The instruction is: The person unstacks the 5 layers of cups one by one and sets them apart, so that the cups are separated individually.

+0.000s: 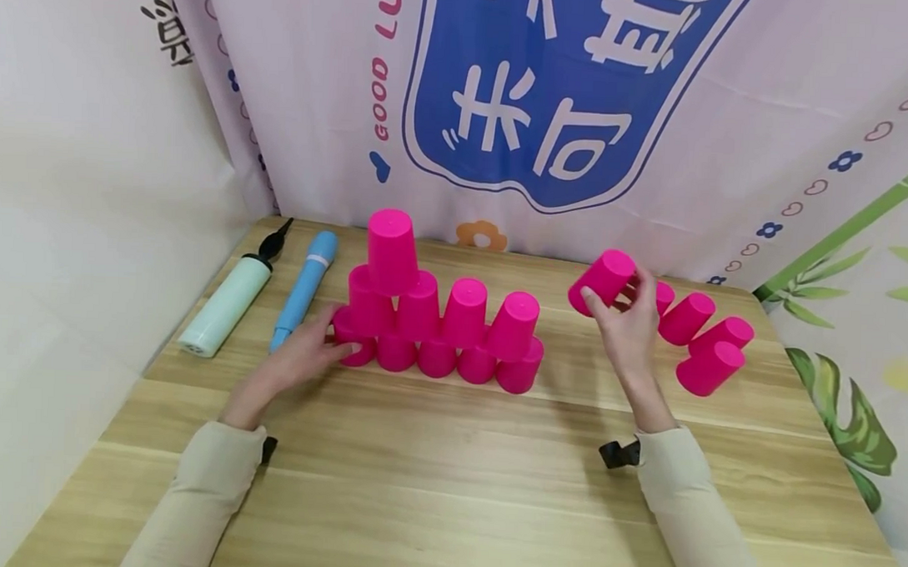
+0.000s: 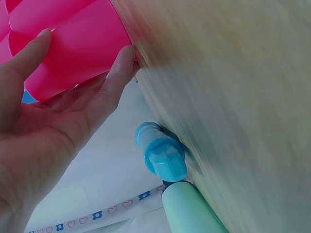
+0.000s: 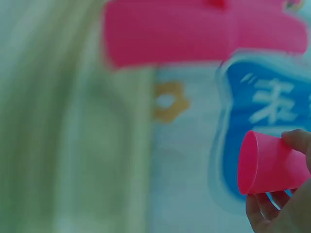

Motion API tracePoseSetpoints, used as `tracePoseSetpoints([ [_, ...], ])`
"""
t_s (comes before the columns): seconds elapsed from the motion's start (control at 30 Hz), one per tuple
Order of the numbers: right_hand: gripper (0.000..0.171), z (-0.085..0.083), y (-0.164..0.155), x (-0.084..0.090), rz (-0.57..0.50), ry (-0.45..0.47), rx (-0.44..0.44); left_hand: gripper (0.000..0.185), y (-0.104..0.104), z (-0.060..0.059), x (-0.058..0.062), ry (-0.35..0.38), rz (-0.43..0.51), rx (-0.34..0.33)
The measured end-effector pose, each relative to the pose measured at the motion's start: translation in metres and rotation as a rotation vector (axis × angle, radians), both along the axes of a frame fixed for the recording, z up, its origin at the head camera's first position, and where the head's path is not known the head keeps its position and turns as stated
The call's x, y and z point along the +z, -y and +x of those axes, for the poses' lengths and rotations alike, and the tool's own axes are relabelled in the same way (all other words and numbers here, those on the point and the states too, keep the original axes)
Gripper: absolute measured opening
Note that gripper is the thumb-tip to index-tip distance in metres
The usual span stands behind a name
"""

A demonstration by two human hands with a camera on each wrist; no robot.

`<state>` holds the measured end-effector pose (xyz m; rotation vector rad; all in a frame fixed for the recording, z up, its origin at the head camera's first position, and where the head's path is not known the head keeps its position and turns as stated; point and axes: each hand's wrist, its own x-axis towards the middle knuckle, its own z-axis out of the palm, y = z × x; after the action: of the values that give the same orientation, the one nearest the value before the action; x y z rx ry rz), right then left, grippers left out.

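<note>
Upside-down pink cups form a stacked wall: a bottom row of several, a second row of several, and one cup [image 1: 392,252] alone on top at the left. My left hand [image 1: 305,345] holds the leftmost bottom cup [image 1: 363,354], its thumb at the front and fingers round the back; the left wrist view shows that cup [image 2: 92,51] between thumb and fingers. To the right of the wall, my right hand [image 1: 631,335] grips another pink cup [image 1: 608,276], tilted and raised above the table. Its open rim shows in the right wrist view, where the cup [image 3: 274,165] points toward the wall.
Several more upside-down pink cups [image 1: 710,369] stand at the right, beyond my right hand. A pale green hand pump [image 1: 228,305] and a blue pump [image 1: 306,287] lie at the left on the wooden table [image 1: 447,475]. A printed curtain [image 1: 318,103] hangs behind.
</note>
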<state>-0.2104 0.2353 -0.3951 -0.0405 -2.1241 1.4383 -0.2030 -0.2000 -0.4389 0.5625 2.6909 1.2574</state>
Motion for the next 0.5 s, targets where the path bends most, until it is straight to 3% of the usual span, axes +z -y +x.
tracePoseSetpoints([
  [0.23, 0.074, -0.007, -0.046, -0.038, 0.059, 0.272, -0.125, 0.057, 0.000, -0.002, -0.001, 0.020, -0.002, 0.003],
  [0.5, 0.071, -0.008, -0.063, -0.050, 0.132, 0.357, -0.146, 0.057, -0.001, 0.001, 0.002, 0.026, -0.009, 0.007],
])
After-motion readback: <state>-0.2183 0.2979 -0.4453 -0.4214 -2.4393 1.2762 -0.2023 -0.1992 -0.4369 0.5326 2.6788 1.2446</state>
